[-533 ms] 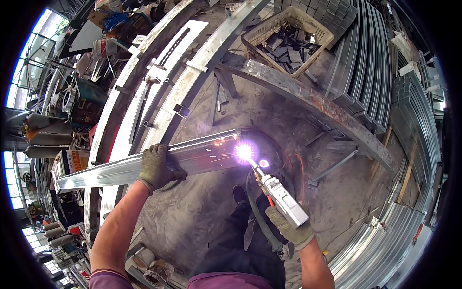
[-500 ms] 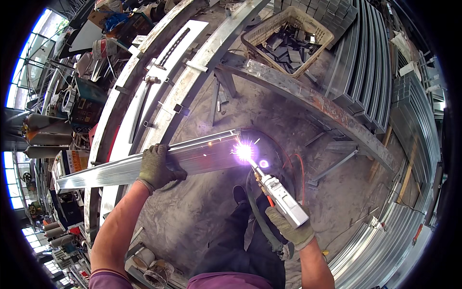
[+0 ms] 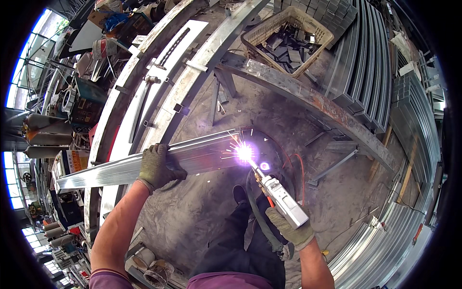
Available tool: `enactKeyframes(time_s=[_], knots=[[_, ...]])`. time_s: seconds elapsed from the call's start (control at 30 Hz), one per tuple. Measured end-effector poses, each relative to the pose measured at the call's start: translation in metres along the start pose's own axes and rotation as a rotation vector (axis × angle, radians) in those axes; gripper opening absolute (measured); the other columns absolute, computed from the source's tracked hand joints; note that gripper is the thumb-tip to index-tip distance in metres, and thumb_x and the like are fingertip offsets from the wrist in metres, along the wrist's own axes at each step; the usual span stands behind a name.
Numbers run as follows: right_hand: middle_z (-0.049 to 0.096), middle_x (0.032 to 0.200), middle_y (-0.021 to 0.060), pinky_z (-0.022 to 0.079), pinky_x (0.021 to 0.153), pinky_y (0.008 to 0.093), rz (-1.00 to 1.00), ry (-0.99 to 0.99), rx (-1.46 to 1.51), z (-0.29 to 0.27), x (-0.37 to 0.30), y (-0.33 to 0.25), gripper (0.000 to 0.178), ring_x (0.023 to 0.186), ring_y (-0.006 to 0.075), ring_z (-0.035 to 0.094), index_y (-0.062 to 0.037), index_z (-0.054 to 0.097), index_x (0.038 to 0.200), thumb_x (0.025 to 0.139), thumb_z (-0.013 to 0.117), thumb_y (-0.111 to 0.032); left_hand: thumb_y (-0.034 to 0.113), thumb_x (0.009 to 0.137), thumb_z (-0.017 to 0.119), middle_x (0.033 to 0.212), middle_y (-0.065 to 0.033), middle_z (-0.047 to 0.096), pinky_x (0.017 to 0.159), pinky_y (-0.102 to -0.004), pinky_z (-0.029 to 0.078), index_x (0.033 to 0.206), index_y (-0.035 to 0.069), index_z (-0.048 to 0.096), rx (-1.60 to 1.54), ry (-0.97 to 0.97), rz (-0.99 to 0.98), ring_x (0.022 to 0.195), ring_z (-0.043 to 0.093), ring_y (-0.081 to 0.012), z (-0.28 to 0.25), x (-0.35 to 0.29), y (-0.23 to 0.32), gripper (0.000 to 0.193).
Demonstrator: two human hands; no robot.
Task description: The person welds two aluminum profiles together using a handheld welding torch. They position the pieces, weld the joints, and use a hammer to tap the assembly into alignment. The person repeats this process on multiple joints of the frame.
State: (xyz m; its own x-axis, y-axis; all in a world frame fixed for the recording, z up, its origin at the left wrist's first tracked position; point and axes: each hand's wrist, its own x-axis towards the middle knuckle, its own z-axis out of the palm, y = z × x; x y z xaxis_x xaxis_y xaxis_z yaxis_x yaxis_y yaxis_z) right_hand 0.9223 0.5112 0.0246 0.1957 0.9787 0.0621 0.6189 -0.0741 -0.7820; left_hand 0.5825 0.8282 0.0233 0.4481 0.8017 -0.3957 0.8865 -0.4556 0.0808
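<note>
Steel channel (image 3: 144, 166), clamped in the gloved left hand (image 3: 156, 166), is mid-weld; right hand (image 3: 291, 231), wrapped around the welding torch (image 3: 281, 200), must next hold its tip steady at the arc (image 3: 244, 152).

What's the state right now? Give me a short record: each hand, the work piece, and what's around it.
left hand: gloved, gripping the metal channel
right hand: gloved, holding the welding torch
torch tip: at the channel's right end, bright arc with sparks
hose: runs back from the torch
behind: basket of metal pieces, long steel beam
</note>
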Motion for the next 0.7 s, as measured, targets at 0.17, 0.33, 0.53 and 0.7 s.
enactKeyframes(time_s=[0.17, 0.33, 0.53, 0.7], knots=[[0.085, 0.112, 0.0101, 0.066, 0.083, 0.0356, 0.03, 0.004, 0.063, 0.001, -0.001, 0.001, 0.036, 0.099, 0.0247, 0.083, -0.005, 0.081, 0.123, 0.093, 0.094, -0.019, 0.069, 0.059, 0.1, 0.134, -0.0232, 0.067, 0.118, -0.0501, 0.047, 0.142, -0.007, 0.06, 0.009, -0.009, 0.0, 0.131, 0.062, -0.0402, 0.0, 0.001, 0.0, 0.12], [0.085, 0.112, 0.0104, 0.066, 0.084, 0.0356, 0.06, -0.014, 0.078, 0.0, -0.002, 0.0, 0.036, 0.099, 0.0249, 0.083, -0.0049, 0.082, 0.123, 0.092, 0.094, -0.018, 0.069, 0.059, 0.1, 0.134, -0.0231, 0.067, 0.118, -0.0497, 0.047, 0.142, -0.006, 0.06, 0.01, -0.001, -0.002, 0.132, 0.061, -0.04, 0.002, 0.0, -0.001, 0.119], [0.084, 0.106, 0.0061, 0.064, 0.076, 0.0335, 0.067, 0.032, 0.138, 0.001, -0.001, -0.004, 0.026, 0.092, 0.0182, 0.082, -0.0053, 0.083, 0.117, 0.093, 0.09, -0.004, 0.069, 0.06, 0.1, 0.135, -0.0226, 0.066, 0.119, -0.0493, 0.046, 0.142, -0.006, 0.059, 0.012, -0.016, -0.002, 0.132, 0.061, -0.0392, 0.001, 0.001, -0.001, 0.119], [0.084, 0.107, 0.006, 0.065, 0.077, 0.0322, 0.143, -0.004, 0.193, 0.0, -0.003, -0.005, 0.026, 0.093, 0.0174, 0.082, -0.0055, 0.083, 0.118, 0.093, 0.09, -0.004, 0.071, 0.06, 0.1, 0.135, -0.0226, 0.066, 0.119, -0.0494, 0.045, 0.142, -0.006, 0.059, 0.021, -0.025, -0.007, 0.132, 0.06, -0.039, 0.001, 0.001, -0.001, 0.12]])
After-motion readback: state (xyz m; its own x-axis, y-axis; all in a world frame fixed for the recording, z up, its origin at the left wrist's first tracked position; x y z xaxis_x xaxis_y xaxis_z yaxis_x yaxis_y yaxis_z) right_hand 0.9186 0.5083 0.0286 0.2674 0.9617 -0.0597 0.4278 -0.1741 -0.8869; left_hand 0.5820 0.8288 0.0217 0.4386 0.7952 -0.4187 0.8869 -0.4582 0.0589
